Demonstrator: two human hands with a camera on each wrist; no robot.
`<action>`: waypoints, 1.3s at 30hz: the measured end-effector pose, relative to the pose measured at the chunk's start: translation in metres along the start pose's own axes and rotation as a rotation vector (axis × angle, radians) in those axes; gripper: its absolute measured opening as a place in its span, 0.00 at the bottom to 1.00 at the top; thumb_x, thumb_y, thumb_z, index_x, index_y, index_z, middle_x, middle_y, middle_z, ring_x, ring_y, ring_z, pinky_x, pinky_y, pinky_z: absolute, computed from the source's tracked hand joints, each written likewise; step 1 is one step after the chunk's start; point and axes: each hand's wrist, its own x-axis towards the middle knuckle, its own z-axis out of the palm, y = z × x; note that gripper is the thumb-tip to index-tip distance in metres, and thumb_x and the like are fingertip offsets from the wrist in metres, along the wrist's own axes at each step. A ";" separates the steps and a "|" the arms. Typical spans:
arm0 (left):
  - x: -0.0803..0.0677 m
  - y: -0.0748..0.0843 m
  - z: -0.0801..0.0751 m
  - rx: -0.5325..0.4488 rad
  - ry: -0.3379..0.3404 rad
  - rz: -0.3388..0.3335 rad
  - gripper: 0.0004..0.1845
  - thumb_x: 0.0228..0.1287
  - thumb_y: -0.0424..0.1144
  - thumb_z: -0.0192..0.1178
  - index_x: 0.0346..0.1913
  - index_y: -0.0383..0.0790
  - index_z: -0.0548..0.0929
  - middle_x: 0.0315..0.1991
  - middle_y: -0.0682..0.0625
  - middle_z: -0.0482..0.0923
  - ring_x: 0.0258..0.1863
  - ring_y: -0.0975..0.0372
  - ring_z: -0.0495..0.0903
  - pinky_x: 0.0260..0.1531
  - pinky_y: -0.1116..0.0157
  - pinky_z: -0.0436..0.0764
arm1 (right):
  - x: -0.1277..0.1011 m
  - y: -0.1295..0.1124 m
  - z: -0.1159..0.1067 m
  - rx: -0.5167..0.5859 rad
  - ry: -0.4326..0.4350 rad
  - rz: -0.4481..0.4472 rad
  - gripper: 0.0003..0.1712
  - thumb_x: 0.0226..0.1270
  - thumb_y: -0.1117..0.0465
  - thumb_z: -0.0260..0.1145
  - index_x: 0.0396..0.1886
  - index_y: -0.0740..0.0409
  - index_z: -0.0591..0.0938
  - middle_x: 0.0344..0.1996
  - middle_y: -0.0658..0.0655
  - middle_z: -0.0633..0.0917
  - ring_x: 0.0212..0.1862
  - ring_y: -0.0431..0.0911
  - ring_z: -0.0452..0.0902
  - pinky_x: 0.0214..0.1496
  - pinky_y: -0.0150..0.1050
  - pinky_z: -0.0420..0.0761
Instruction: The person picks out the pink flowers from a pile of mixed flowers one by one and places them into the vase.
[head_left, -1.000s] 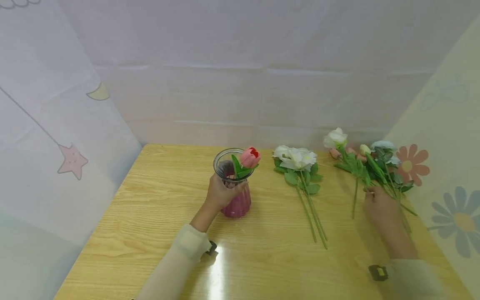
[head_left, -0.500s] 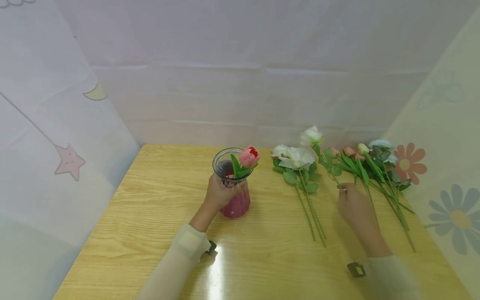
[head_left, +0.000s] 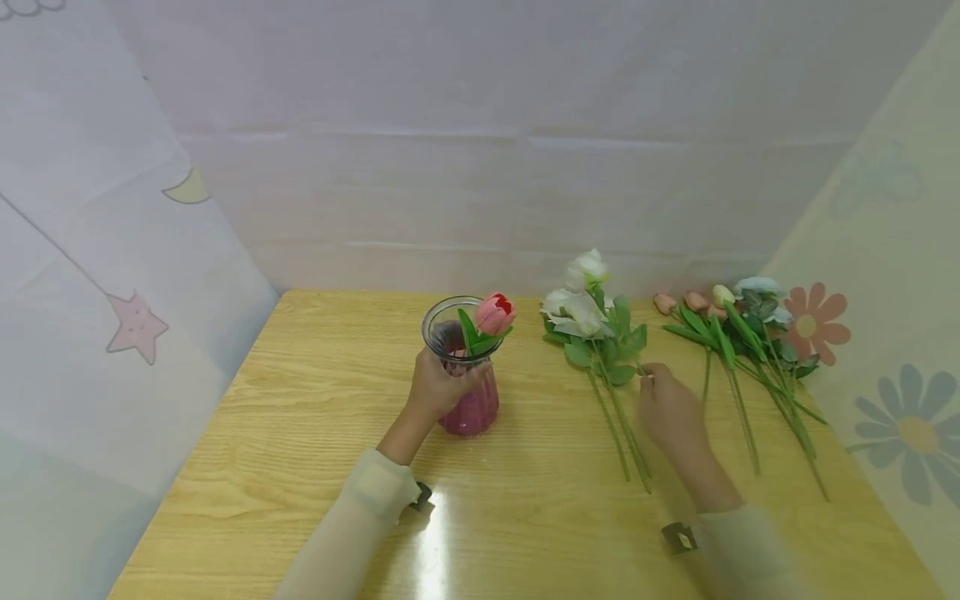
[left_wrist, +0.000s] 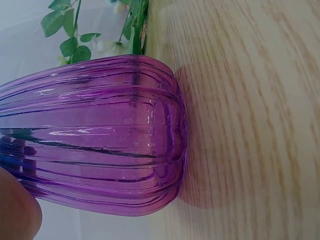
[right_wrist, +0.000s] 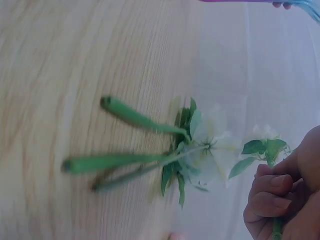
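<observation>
At table [head_left: 300, 433], left hand [head_left: 442, 387] grips one vase [head_left: 474, 412], right hand [head_left: 670, 410] one white flower [head_left: 587, 268]

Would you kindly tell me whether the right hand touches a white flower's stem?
Touching: the right wrist view shows the right hand curled round the green stem.

Close wrist views, vase [left_wrist: 110, 135] probably in both

We see a wood-grain table [head_left: 300, 400], a pale backdrop [head_left: 412, 108], a printed pink star [head_left: 137, 327], yellow crescent moon [head_left: 188, 188], printed red flower [head_left: 817, 323], printed blue-grey flower [head_left: 918, 436].
</observation>
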 end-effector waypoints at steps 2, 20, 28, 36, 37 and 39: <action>0.000 0.000 0.000 -0.002 0.002 0.001 0.34 0.53 0.32 0.72 0.64 0.32 0.71 0.55 0.37 0.80 0.56 0.48 0.81 0.59 0.54 0.82 | 0.000 -0.007 0.003 0.008 -0.011 0.005 0.25 0.82 0.62 0.41 0.66 0.79 0.66 0.20 0.57 0.75 0.16 0.45 0.67 0.14 0.33 0.67; 0.000 -0.002 -0.001 0.013 0.003 0.033 0.34 0.54 0.39 0.73 0.62 0.32 0.72 0.53 0.38 0.82 0.54 0.48 0.82 0.57 0.56 0.83 | 0.003 -0.025 0.034 -0.027 -0.157 0.013 0.22 0.82 0.63 0.42 0.65 0.75 0.66 0.27 0.63 0.81 0.21 0.48 0.73 0.18 0.37 0.74; -0.001 0.000 -0.001 -0.016 -0.003 -0.007 0.36 0.51 0.26 0.72 0.64 0.29 0.71 0.55 0.34 0.80 0.56 0.46 0.81 0.59 0.54 0.81 | 0.004 -0.026 0.051 -0.133 -0.202 -0.002 0.22 0.81 0.66 0.43 0.65 0.78 0.66 0.42 0.76 0.83 0.34 0.60 0.84 0.28 0.47 0.84; -0.001 0.000 -0.001 -0.016 -0.001 -0.008 0.34 0.52 0.28 0.72 0.63 0.32 0.72 0.54 0.38 0.81 0.55 0.50 0.81 0.58 0.56 0.82 | 0.006 -0.029 0.067 -0.147 -0.225 -0.040 0.15 0.79 0.67 0.45 0.50 0.76 0.73 0.31 0.65 0.81 0.28 0.55 0.81 0.26 0.46 0.83; -0.001 0.000 -0.001 -0.018 -0.001 -0.005 0.33 0.52 0.28 0.72 0.63 0.32 0.72 0.54 0.38 0.81 0.55 0.50 0.81 0.58 0.56 0.82 | 0.007 -0.030 0.068 -0.145 -0.232 -0.038 0.15 0.79 0.67 0.45 0.49 0.76 0.73 0.31 0.65 0.81 0.28 0.55 0.81 0.27 0.45 0.83; -0.001 -0.001 0.000 -0.019 0.002 0.003 0.33 0.52 0.29 0.72 0.62 0.32 0.72 0.54 0.38 0.81 0.55 0.50 0.81 0.58 0.56 0.82 | 0.009 -0.030 0.071 -0.151 -0.235 -0.030 0.14 0.79 0.67 0.44 0.48 0.75 0.73 0.29 0.64 0.80 0.28 0.54 0.80 0.27 0.44 0.83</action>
